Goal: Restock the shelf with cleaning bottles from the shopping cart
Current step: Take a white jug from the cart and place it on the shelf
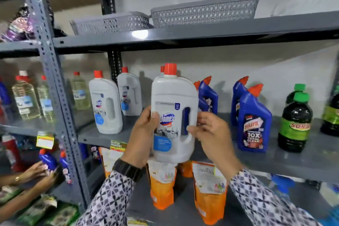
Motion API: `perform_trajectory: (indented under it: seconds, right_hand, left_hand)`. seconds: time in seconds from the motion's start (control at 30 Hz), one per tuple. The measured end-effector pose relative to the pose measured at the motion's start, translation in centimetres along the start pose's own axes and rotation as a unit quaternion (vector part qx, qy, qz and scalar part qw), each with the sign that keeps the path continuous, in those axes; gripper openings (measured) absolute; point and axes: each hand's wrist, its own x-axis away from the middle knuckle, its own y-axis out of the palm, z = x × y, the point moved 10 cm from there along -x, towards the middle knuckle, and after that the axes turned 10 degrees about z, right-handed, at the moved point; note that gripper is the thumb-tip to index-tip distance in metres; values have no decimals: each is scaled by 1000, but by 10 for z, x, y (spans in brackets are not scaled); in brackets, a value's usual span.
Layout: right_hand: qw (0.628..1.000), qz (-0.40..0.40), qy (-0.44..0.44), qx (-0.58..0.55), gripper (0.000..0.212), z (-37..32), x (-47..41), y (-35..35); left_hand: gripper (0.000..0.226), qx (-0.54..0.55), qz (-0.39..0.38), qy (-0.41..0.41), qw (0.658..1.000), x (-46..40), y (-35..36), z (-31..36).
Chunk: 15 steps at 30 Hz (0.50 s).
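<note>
Holding white Domex bottle (174,115) upright (red cap up) before grey shelf (293,159): left hand (144,132) and right hand (211,134) both clasp its sides.

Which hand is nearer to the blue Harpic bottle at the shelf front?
Right. The right hand grips the white Domex bottle beside the blue Harpic bottle; the left hand is on its far side.

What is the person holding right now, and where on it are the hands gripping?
A white Domex bottle, held upright in both hands: the left hand on its left side, the right hand on the right side by the handle opening.
</note>
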Motion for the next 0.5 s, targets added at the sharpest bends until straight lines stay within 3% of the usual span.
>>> perform_trajectory:
  seconds: [0.33, 0.5]
  right_hand:
    - [979, 49, -12, 197, 30, 41, -92, 133]
    - [981, 46, -24, 186, 33, 65, -94, 147]
  left_hand:
    - [36, 26, 18, -77, 997, -168, -61, -67]
    - [30, 18, -10, -62, 998, -184, -74, -93]
